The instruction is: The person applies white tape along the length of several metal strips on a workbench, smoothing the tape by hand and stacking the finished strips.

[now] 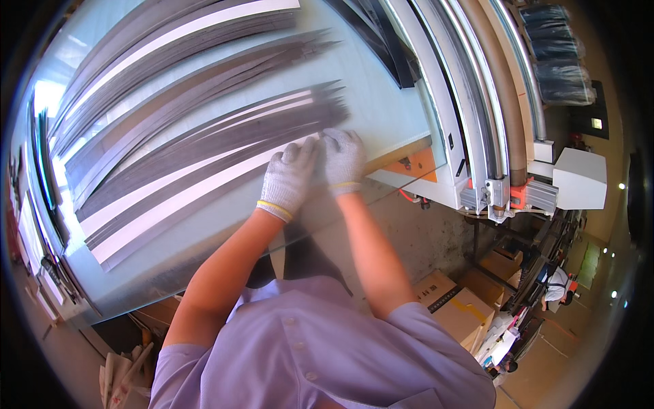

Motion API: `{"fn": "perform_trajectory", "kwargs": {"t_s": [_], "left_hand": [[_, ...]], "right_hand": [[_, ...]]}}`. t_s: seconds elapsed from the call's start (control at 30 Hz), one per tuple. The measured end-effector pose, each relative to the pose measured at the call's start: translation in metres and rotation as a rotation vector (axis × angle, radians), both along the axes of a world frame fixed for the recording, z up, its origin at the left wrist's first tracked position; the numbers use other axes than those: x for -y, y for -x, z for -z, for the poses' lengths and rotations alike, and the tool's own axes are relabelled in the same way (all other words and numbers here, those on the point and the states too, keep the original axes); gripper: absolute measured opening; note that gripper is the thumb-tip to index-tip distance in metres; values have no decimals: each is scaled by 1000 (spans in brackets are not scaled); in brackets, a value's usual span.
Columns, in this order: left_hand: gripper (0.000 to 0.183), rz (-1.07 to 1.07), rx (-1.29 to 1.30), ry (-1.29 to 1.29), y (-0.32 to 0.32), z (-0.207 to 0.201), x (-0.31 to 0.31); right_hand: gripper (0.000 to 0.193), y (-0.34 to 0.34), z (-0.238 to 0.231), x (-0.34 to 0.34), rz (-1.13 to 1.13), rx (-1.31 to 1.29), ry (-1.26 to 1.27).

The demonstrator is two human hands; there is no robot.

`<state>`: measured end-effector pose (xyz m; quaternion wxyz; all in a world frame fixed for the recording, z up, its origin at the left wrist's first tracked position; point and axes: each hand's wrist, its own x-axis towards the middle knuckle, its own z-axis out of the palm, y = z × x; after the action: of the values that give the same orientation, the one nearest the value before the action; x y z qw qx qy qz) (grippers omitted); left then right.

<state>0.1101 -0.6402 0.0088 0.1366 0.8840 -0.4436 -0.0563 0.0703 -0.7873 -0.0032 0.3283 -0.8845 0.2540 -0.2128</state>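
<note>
My two hands wear pale knitted gloves with yellow cuffs and meet at the right end of the nearest stack of long, thin strips (197, 184). The strips are dark grey and white and fan out loosely toward the left. My left hand (286, 178) bends its fingers over the end of the nearest white strip (184, 196). Beside it, my right hand (345, 160) pinches the tip of the same strips. The fingertips partly cover the strip ends. Two more bundles lie farther off: a grey bundle (197, 85) and a far bundle with a white strip (191, 28).
A pale glass-like tabletop (381, 109) carries the strips. Dark angled bars (381, 48) lie at its far right. Long machine rails (470, 88) run alongside, with a white box-shaped housing (580, 178) at their end. Cardboard boxes (453, 307) stand on the floor at right. A person (557, 286) is in the distance.
</note>
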Motion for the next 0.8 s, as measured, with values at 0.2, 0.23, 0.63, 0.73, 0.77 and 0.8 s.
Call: {"fn": "perform_trajectory", "kwargs": {"t_s": [0.2, 0.23, 0.63, 0.73, 0.77, 0.8], "left_hand": [[61, 17, 11, -54, -1, -8, 5], [61, 18, -4, -65, -1, -12, 7], [56, 23, 5, -1, 0, -9, 22], [56, 25, -10, -1, 1, -7, 23], [57, 22, -16, 4, 1, -7, 22], [56, 13, -16, 5, 1, -7, 22]], "right_hand": [[11, -3, 0, 0, 39, -9, 93], [11, -4, -1, 0, 39, -8, 94], [12, -2, 4, 5, -35, -32, 103], [12, 0, 5, 6, -63, 4, 107], [12, 0, 1, 3, -41, 4, 82], [12, -1, -1, 2, -19, 5, 57]]}}
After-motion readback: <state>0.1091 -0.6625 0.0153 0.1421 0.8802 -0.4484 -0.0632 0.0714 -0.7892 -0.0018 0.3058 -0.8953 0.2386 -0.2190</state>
